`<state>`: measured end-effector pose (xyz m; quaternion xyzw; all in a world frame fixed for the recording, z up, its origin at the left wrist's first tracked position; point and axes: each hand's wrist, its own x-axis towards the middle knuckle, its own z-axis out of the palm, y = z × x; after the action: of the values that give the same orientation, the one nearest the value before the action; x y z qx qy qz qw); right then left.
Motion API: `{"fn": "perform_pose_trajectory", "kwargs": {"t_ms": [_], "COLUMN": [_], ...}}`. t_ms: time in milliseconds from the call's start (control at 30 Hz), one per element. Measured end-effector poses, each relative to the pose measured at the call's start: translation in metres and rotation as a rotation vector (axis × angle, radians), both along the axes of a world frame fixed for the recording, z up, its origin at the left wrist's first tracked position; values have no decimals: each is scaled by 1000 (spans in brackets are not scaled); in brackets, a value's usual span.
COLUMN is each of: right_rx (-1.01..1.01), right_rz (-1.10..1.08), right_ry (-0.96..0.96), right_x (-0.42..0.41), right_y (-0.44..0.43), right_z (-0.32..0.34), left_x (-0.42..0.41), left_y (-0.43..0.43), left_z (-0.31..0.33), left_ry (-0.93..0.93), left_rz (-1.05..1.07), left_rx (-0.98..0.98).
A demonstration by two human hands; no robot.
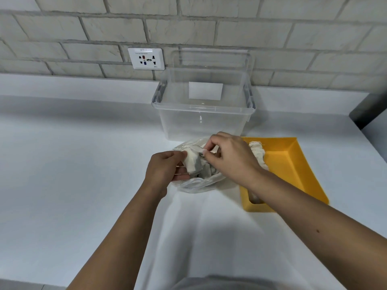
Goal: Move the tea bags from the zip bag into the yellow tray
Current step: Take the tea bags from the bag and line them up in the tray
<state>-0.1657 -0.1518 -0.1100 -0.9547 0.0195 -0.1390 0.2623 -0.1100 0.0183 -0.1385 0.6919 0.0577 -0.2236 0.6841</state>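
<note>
Both hands at the zip bag's mouth; yellow tray just to its right.

Left hand (165,167) grips the left edge of the clear zip bag (194,184), which lies on the white counter (73,164). The tea bags (193,162) are bunched in its open mouth. Right hand (230,158), fingers curled, pinches the top of that bunch. The yellow tray (293,164) holds a pale heap (258,152), partly hidden by the right forearm. A clear bin (203,118) stands behind.
</note>
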Motion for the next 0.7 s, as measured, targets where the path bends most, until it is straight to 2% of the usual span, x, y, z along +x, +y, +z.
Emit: {"fn": "perform_pose_trajectory", "kwargs": {"t_ms": [400, 567, 633, 700], "right_rx": [-39, 123, 224, 206], "right_rz": [136, 213, 146, 43], "right_ry": [101, 152, 141, 162], "right_x": [-5, -6, -1, 9], "right_y": [13, 10, 3, -8], "right_z": [-9, -4, -4, -6], "left_x": [-4, -3, 1, 7], "left_y": [0, 0, 3, 8], "left_z": [2, -3, -5, -7], "left_ry": [18, -39, -90, -172], "left_rz": [-28, 18, 52, 78], "left_rx": [-65, -20, 18, 69]}}
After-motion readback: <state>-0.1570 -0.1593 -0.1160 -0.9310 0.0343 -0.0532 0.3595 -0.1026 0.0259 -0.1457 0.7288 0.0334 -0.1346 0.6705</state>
